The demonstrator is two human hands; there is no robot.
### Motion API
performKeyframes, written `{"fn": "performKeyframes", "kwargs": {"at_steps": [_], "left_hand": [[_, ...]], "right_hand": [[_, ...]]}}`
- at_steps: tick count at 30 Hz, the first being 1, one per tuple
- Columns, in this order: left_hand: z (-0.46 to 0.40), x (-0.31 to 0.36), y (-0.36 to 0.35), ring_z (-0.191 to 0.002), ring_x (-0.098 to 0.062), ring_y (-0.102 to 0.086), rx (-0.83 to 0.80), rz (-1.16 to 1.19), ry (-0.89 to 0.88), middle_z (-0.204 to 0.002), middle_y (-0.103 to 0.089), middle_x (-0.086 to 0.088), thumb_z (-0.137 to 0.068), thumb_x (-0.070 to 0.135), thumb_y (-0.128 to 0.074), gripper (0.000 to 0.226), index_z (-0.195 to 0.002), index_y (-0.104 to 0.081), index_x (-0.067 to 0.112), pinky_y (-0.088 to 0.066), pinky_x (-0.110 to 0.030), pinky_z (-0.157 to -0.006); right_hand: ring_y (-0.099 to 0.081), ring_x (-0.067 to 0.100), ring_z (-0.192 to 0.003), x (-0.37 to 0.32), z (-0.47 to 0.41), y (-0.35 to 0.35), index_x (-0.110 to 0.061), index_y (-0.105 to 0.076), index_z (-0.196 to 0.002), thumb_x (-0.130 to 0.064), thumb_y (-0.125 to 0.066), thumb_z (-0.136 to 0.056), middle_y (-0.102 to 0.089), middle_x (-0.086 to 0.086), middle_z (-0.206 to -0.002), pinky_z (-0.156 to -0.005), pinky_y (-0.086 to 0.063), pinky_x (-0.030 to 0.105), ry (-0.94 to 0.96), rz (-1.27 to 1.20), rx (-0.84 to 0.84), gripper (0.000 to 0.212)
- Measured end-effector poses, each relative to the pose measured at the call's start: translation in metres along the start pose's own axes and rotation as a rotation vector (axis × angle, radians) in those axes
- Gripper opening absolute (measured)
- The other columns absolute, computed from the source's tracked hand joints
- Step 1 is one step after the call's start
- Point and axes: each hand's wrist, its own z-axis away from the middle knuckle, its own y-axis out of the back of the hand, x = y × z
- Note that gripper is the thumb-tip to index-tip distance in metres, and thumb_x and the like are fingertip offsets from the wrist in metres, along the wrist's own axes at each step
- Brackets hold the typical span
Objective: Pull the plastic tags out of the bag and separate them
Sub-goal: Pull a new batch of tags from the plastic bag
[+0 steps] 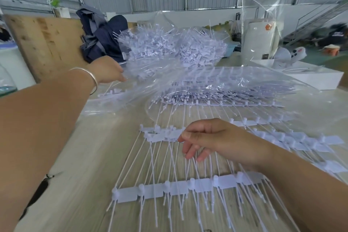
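The left hand [108, 69] reaches far across the pale wooden desk [90, 156] and grips the edge of the clear crinkled plastic bag [216, 81], apparently to hold it back while the strips slide out of its open mouth; motion blur there hides just how the fingers lie. A silver bangle [88, 75] sits on that wrist.

The right hand [211, 138] hovers low over the white plastic tag strips with long thin tails [169, 188], thumb and forefinger pinching the flat end of one strip near the row at mid-desk, the other fingers hanging loosely curled. That pinch suits drawing a single strip clear of its neighbours.

Most tags lie still inside the bag, stacked flat; several strips are already out, fanned toward the viewer with tails crossing, so separation looks only begun. Behind the bag a loose heap of single white tags [169, 47] sits in a second clear bag, beside a dark navy cloth bundle [101, 37].
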Motion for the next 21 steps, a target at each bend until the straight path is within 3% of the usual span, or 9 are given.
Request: {"fn": "performKeyframes", "kwargs": {"at_steps": [1, 6, 8, 10, 12, 14, 16, 19, 21], "left_hand": [[0.0, 0.003, -0.002, -0.09, -0.026, -0.053, 0.012, 0.038, 0.008, -0.096, -0.053, -0.008, -0.089, 0.016, -0.066, 0.012, -0.087, -0.055, 0.013, -0.045, -0.039, -0.089], [0.017, 0.027, -0.012, -0.08, -0.025, -0.051, 0.096, 0.183, -0.009, -0.088, -0.059, -0.013, -0.088, 0.007, -0.058, 0.007, -0.083, -0.057, 0.01, -0.047, -0.036, -0.08], [0.031, 0.042, -0.014, -0.092, -0.032, -0.062, 0.17, 0.227, -0.028, -0.1, -0.069, -0.016, -0.09, 0.008, -0.056, 0.016, -0.091, -0.07, 0.001, -0.052, -0.042, -0.09], [0.053, 0.058, -0.018, -0.103, -0.03, -0.06, 0.279, 0.177, -0.072, -0.113, -0.066, -0.009, -0.09, 0.009, -0.052, 0.023, -0.102, -0.071, 0.008, -0.051, -0.04, -0.09], [0.079, 0.074, -0.024, -0.098, -0.025, -0.057, 0.401, 0.083, -0.183, -0.115, -0.058, -0.002, -0.088, 0.012, -0.052, 0.02, -0.102, -0.064, 0.017, -0.05, -0.04, -0.084], [0.102, 0.087, -0.031, -0.086, -0.02, -0.056, 0.483, 0.037, -0.335, -0.106, -0.054, 0.003, -0.085, 0.011, -0.052, 0.016, -0.096, -0.058, 0.021, -0.047, -0.035, -0.068], [0.122, 0.1, -0.035, -0.076, -0.013, -0.056, 0.414, 0.071, -0.436, -0.094, -0.057, 0.008, -0.084, 0.01, -0.051, 0.016, -0.088, -0.057, 0.024, -0.041, -0.028, -0.058], [0.14, 0.118, -0.046, -0.069, -0.005, -0.057, 0.075, 0.132, -0.461, -0.087, -0.064, 0.012, -0.083, 0.009, -0.049, 0.026, -0.082, -0.067, 0.027, -0.045, -0.026, -0.06], [0.148, 0.124, -0.059, -0.069, -0.006, -0.057, -0.059, 0.073, -0.46, -0.088, -0.065, 0.011, -0.082, 0.007, -0.049, 0.027, -0.084, -0.07, 0.025, -0.046, -0.025, -0.06]], "right_hand": [[-0.07, 0.016, -0.088, 0.0, 0.0, 0.0, -0.008, -0.067, -0.104, -0.033, -0.056, -0.093, -0.072, 0.009, -0.096, -0.082, -0.058, 0.035, 0.0, 0.001, 0.0, 0.029], [-0.071, 0.018, -0.084, -0.001, 0.0, 0.001, -0.011, -0.069, -0.099, -0.027, -0.06, -0.092, -0.073, 0.008, -0.089, -0.076, -0.058, 0.031, 0.043, -0.007, 0.05, 0.019], [-0.071, 0.017, -0.079, -0.001, 0.001, 0.004, -0.013, -0.07, -0.095, -0.018, -0.062, -0.09, -0.073, 0.006, -0.085, -0.072, -0.056, 0.028, 0.076, 0.001, 0.124, 0.011], [-0.069, 0.019, -0.078, 0.001, 0.001, 0.01, -0.019, -0.071, -0.092, -0.01, -0.061, -0.087, -0.073, 0.006, -0.083, -0.07, -0.055, 0.031, 0.092, 0.107, 0.237, 0.014], [-0.067, 0.024, -0.079, 0.006, 0.001, 0.018, -0.024, -0.069, -0.092, -0.011, -0.058, -0.088, -0.072, 0.004, -0.083, -0.074, -0.054, 0.036, 0.074, 0.284, 0.35, 0.018], [-0.066, 0.02, -0.08, 0.012, 0.0, 0.025, -0.025, -0.068, -0.093, -0.01, -0.057, -0.088, -0.071, 0.0, -0.085, -0.072, -0.052, 0.029, 0.05, 0.407, 0.406, 0.02], [-0.065, 0.015, -0.084, 0.017, 0.0, 0.03, -0.025, -0.067, -0.091, -0.005, -0.058, -0.083, -0.069, -0.004, -0.091, -0.066, -0.048, 0.019, 0.026, 0.423, 0.416, 0.023], [-0.06, 0.011, -0.091, 0.022, -0.002, 0.035, -0.027, -0.065, -0.092, -0.002, -0.064, -0.078, -0.066, -0.008, -0.097, -0.065, -0.041, 0.013, 0.021, 0.434, 0.406, 0.029], [-0.057, 0.01, -0.094, 0.024, 0.0, 0.035, -0.026, -0.067, -0.096, -0.002, -0.065, -0.076, -0.064, -0.009, -0.101, -0.069, -0.04, 0.012, 0.007, 0.441, 0.363, 0.032]]}}
